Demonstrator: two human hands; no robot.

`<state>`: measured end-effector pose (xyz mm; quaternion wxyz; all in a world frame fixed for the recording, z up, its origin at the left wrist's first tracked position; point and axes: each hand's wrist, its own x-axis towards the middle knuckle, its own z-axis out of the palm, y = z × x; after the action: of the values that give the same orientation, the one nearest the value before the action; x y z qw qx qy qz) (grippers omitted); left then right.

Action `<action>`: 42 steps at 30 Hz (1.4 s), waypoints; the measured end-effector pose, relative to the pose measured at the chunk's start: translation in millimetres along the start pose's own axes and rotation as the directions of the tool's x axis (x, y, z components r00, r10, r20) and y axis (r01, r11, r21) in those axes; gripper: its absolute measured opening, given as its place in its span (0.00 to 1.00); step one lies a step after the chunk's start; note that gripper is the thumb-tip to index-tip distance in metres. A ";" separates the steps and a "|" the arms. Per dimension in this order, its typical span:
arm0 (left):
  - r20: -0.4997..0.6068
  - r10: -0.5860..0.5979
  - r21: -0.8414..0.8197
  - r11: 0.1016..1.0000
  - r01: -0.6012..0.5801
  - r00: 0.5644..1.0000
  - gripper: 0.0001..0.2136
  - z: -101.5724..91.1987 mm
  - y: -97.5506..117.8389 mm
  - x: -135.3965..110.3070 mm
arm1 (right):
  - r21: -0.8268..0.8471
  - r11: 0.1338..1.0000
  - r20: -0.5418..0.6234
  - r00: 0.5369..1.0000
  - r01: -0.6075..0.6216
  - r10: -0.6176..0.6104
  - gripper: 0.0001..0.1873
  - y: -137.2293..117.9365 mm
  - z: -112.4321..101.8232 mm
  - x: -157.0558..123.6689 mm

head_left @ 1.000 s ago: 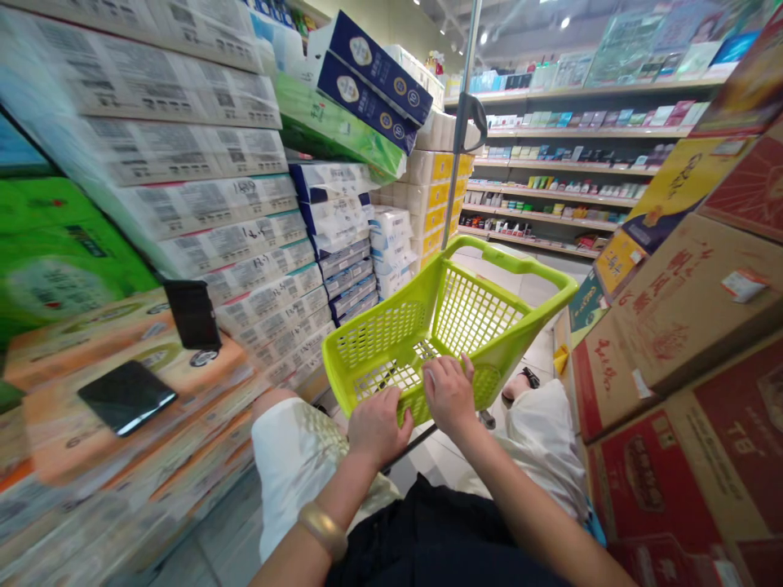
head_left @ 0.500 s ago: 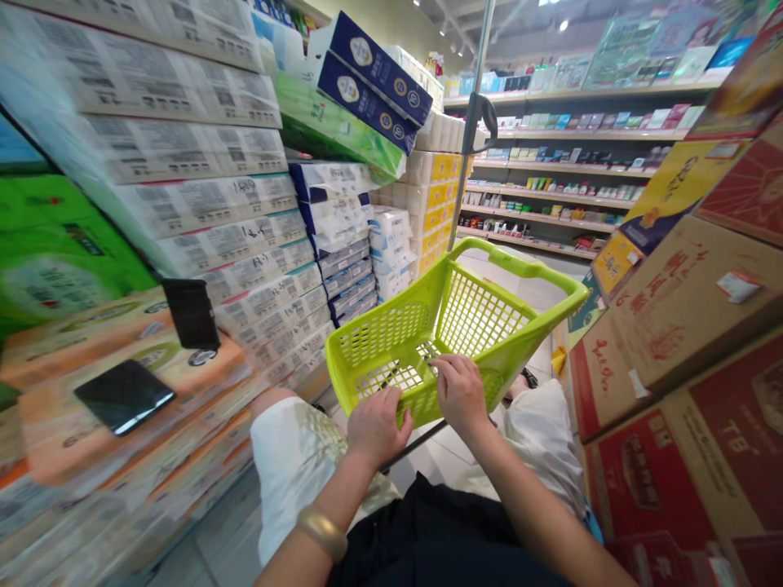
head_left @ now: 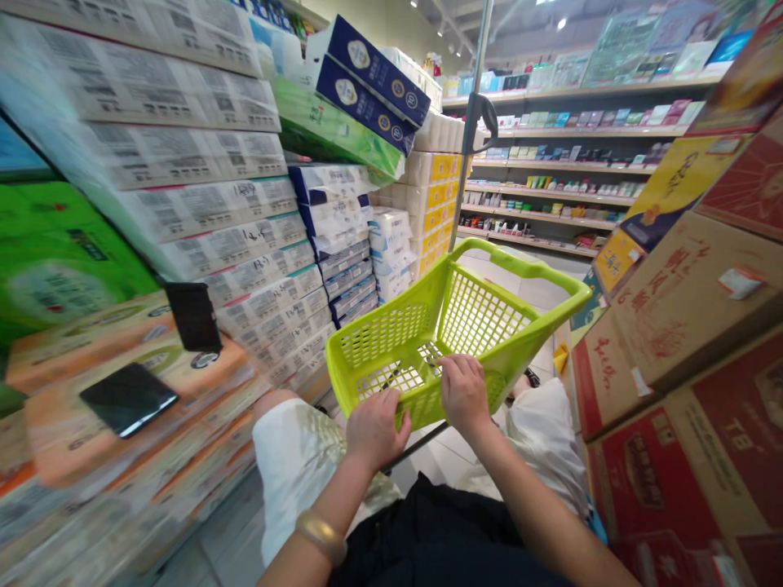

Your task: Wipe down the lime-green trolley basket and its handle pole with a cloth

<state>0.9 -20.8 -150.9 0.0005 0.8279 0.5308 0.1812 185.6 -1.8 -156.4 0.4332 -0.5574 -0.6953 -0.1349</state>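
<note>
The aisle of a shop is stretching away from the person, and far ahead the long store shelves (head_left: pixel 550 171) are carrying many small packaged goods. On the left side, wrapped tissue packs (head_left: pixel 183 163) are standing in tall stacks, and on the right side, printed cardboard cartons (head_left: pixel 679 383) are piled up close to the person. A metal pole (head_left: pixel 471 139) is rising behind the far end of the basket.

In the middle, the person is holding a lime-green plastic shopping basket (head_left: pixel 519 261) in front of the body, above the white skirt (head_left: pixel 299 465), and it is tilting a little toward the far right. No goods are showing on its mesh floor, so at this moment nothing is lying inside it.

The left hand (head_left: pixel 374 428) is closing around the near rim, and the right hand (head_left: pixel 466 395) is also closing on that rim, more to the right. A gold bangle (head_left: pixel 321 536) is sitting on the left wrist. Near the left hand, a black smartphone (head_left: pixel 128 399) is lying on top of the packs.
</note>
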 end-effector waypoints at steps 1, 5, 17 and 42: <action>-0.002 -0.002 0.001 1.000 0.002 1.000 0.06 0.3 0.0 0.1 | 0.012 1.000 0.009 1.000 0.014 -0.014 0.12 -4.7 1.4 -2.0; 0.002 0.011 0.011 1.000 -0.011 1.000 0.06 -0.1 -1.5 -0.2 | 0.112 0.989 0.082 0.991 0.091 -0.101 0.12 -27.1 8.0 -11.3; 0.004 -0.009 0.009 1.000 0.009 1.000 0.06 -1.3 -0.9 -0.4 | 0.052 0.998 0.060 0.998 0.029 -0.032 0.16 -14.9 6.4 -8.0; -0.031 0.020 -0.004 1.000 -0.020 0.999 0.06 0.5 -5.7 -2.6 | 0.086 0.996 0.041 0.999 0.018 -0.021 0.17 6.8 -4.7 -0.3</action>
<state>-4.9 -20.5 -153.2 -0.0078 0.8301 0.5223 0.1950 193.8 -2.8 -155.8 0.4407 -0.5342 -0.7148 -0.0977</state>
